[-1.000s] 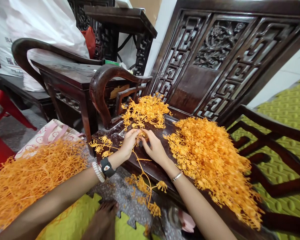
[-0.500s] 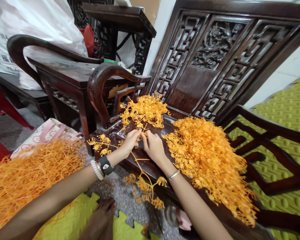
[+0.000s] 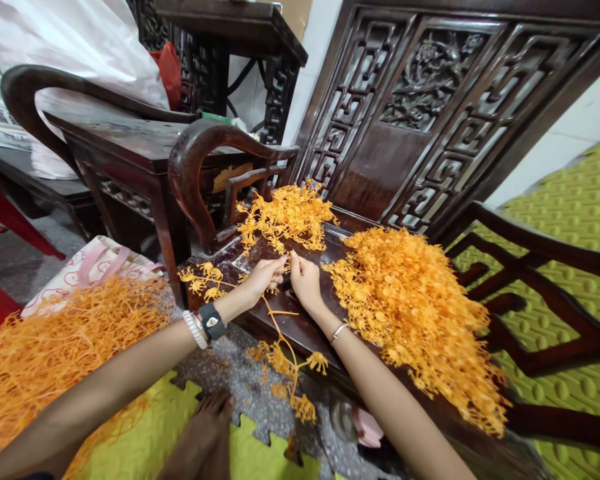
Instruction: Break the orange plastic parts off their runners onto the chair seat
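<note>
My left grip [image 3: 266, 279] is pinched nearly closed, as far as I can see on the upper part of an orange stem [image 3: 281, 326]. My right grip [image 3: 306, 285] sits just beside it, fingers curled in and thumb raised; whether it has hold of anything I cannot tell, since the tips hide it.

The stem runs down from my left fingers past the near edge of the chair seat [image 3: 307, 328], and its flower heads [image 3: 281, 361] hang over the floor, probably so the long end keeps out of my way while I handle the top. The far heap [image 3: 290, 215] and the bigger right heap [image 3: 413, 300] share the seat, I judge so that both are within reach with room between for my fingers. Loose orange strands [image 3: 75, 353] lie piled to the left, in front of a pale bag [image 3: 55, 290].

Against half a second ago, my right thumb points up more, a slight gap seems to show between my grips, and my left fingers look more fanned. The hanging flower heads sit a little further left, though the view has slid too. The heaps lie as they did.
</note>
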`<state>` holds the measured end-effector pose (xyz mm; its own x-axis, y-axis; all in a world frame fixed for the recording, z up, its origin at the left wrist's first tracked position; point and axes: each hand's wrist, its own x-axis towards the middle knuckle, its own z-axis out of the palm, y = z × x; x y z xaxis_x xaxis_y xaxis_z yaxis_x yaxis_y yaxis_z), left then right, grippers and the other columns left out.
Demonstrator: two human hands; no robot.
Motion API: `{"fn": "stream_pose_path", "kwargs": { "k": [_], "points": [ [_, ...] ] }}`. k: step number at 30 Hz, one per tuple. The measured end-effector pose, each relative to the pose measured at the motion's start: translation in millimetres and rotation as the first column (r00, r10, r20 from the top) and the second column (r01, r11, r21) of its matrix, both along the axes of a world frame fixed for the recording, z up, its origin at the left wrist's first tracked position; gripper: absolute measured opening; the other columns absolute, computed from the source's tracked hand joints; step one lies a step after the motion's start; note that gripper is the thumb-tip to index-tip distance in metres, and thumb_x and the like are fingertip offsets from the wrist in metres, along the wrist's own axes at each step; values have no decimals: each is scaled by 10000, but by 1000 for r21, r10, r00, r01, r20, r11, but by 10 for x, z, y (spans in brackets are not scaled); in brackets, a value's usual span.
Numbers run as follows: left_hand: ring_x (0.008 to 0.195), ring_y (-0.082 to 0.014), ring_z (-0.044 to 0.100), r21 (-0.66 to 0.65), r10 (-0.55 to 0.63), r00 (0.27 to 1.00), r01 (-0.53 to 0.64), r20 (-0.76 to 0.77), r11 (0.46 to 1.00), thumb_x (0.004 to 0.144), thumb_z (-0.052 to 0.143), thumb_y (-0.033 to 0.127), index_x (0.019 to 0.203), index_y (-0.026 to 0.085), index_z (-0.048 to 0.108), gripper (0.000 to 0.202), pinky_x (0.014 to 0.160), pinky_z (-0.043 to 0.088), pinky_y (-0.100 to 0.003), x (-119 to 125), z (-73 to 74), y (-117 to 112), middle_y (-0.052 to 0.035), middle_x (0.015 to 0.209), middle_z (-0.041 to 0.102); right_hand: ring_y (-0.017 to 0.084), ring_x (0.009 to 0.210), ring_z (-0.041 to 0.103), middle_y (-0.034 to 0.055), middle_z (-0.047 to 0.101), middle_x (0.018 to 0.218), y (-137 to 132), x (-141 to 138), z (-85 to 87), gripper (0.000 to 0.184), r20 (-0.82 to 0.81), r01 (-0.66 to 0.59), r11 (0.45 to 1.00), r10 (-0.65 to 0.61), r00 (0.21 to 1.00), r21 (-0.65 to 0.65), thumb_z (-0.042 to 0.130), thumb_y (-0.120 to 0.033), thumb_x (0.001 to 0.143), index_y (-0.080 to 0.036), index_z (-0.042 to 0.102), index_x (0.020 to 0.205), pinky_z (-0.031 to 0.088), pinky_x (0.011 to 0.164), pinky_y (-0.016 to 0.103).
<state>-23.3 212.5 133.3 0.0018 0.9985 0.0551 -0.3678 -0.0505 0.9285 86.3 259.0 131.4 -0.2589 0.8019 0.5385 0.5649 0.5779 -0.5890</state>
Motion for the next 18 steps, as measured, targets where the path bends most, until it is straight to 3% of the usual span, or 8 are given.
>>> {"fn": "stream_pose_path", "kwargs": {
  "k": [7, 12, 18],
  "points": [
    [459, -71, 281, 160, 155, 970, -126, -186, 979, 738, 578, 412, 520, 180, 391, 369, 447, 188, -216, 13, -16, -67, 59, 504, 325, 84, 436, 238, -39, 254, 455, -21, -12, -20, 511, -94, 9, 998, -14, 995, -58, 263, -531, 882, -214, 225, 483, 188, 452, 247],
    [543, -110, 341, 303, 282, 913, -191, -294, 934, 731, 577, 295, 428, 177, 385, 378, 534, 264, -246, 18, 37, -124, 29, 522, 367, 79, 434, 243, -37, 247, 451, -35, -15, -26, 514, -125, 4, 997, -14, 992, -79, 272, -517, 879, -209, 223, 470, 182, 456, 248],
    [538, -115, 320, 354, 329, 883, -205, -336, 912, 707, 576, 236, 396, 180, 339, 395, 541, 257, -262, 1, 102, -176, 25, 517, 346, 83, 429, 287, -33, 287, 446, -95, -75, -46, 544, -139, -2, 994, -13, 990, -111, 268, -559, 884, -205, 257, 470, 210, 450, 239]
  ]
}}
